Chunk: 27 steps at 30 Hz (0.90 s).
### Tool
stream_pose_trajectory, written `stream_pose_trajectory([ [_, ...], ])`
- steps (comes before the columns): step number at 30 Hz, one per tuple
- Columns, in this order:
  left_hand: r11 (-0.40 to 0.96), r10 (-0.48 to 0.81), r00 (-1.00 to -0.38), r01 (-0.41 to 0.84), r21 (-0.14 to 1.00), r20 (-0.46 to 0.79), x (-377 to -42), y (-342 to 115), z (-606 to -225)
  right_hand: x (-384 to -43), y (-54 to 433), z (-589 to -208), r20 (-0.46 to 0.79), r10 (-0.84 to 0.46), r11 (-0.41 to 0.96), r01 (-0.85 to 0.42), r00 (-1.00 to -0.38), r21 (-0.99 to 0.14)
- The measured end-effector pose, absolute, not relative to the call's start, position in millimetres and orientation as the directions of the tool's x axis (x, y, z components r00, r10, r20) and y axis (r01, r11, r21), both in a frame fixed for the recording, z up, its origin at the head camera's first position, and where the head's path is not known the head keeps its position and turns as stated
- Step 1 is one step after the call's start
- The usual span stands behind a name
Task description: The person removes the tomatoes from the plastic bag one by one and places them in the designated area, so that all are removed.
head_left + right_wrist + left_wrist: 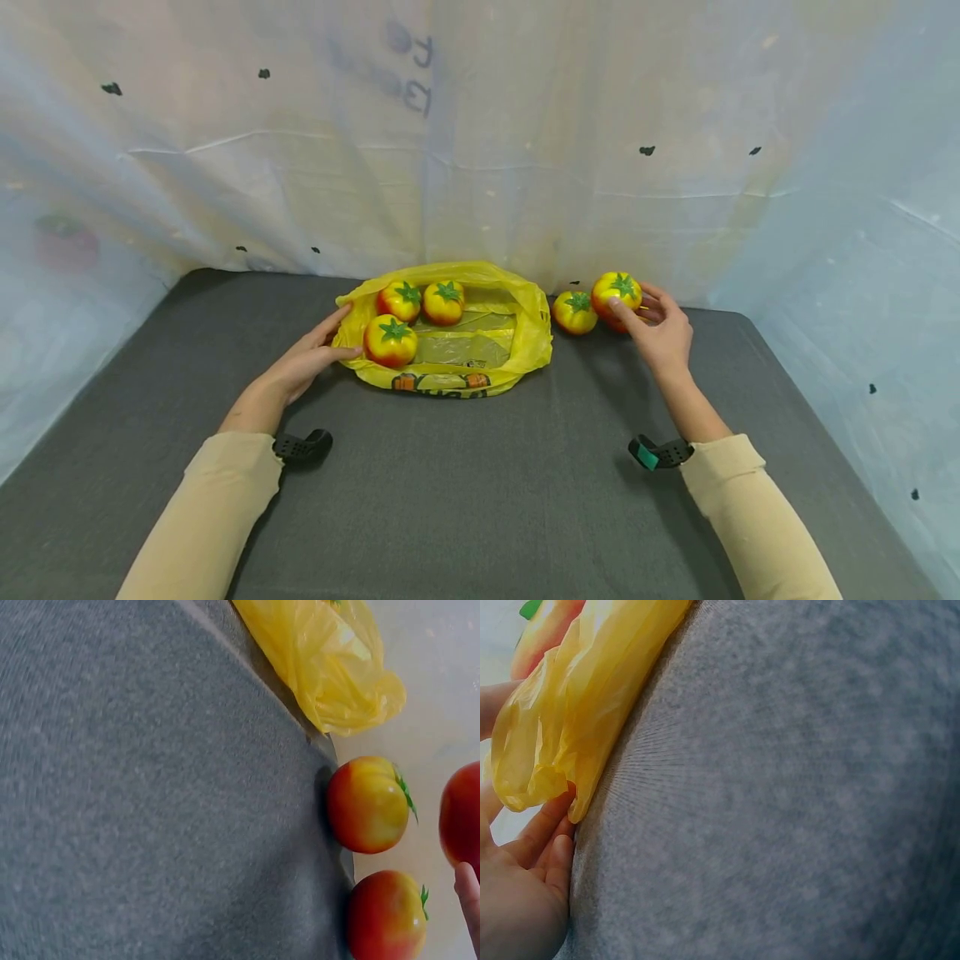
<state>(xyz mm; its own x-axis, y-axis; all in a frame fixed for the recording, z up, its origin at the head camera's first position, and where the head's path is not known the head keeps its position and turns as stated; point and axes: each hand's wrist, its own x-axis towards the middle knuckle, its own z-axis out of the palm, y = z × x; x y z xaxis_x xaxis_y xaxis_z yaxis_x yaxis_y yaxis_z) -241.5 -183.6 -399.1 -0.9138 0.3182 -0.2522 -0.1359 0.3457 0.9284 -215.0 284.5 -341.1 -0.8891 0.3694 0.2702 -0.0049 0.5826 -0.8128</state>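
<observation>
On the dark table lies a yellow plastic bag [532,333], its mouth spread wide, with three red-and-yellow tomatoes inside, one of them a front tomato [390,340]. My left hand [303,358] grips the bag's left side, thumb over the rim and fingers against the outside; the left wrist view shows those fingers [544,832] low by the table. Raised to the right of the bag, my right hand [663,333] holds a tomato [615,290] between thumb and fingers. Beneath it two more tomatoes rest on the table, a nearer-to-bag tomato [367,804] and a second tomato [386,916].
A pale plastic sheet [525,167] hangs behind the table and along both sides, with dark marks on it. The grey cloth-like tabletop [465,492] stretches between the forearms. Each wrist wears a black strap, such as the right strap [671,454].
</observation>
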Motion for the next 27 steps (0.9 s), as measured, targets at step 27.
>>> stream_pose_trajectory([
  [27, 0.334, 0.329, -0.913, -0.125, 0.934, -0.240, -241, -185, -400, -221, 312, -350, 0.190, 0.560, 0.436, 0.092, -0.806, -0.895],
])
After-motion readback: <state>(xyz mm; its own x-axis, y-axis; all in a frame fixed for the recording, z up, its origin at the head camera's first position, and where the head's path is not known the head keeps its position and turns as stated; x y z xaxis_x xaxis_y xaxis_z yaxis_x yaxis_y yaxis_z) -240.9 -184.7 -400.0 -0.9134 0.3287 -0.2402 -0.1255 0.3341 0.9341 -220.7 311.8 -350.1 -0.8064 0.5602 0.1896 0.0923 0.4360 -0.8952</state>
